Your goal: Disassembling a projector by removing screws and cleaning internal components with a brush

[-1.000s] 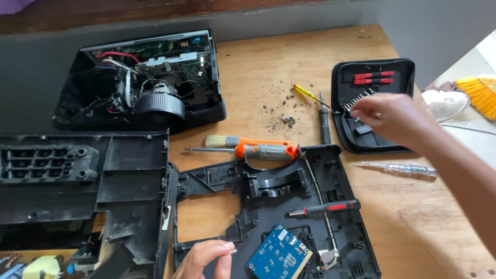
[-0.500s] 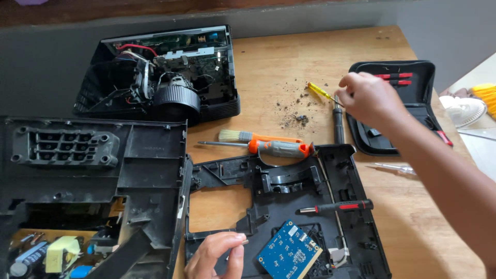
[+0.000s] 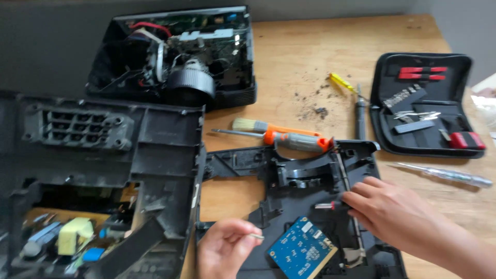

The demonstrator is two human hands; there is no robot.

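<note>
Wooden bench [image 3: 289,57] fills my view, strewn with dismantled black casings. At six o'clock my left hand [image 3: 225,250] pinches a small screw [image 3: 257,236] between thumb and fingertip. At four o'clock my right hand [image 3: 392,209] closes around a screwdriver [image 3: 326,205] lying on the black plastic frame [image 3: 289,181], just above the blue circuit board [image 3: 302,253].

Small silver screw [image 3: 257,236], pinched; red-black screwdriver [image 3: 330,205], flat, gripped.
</note>
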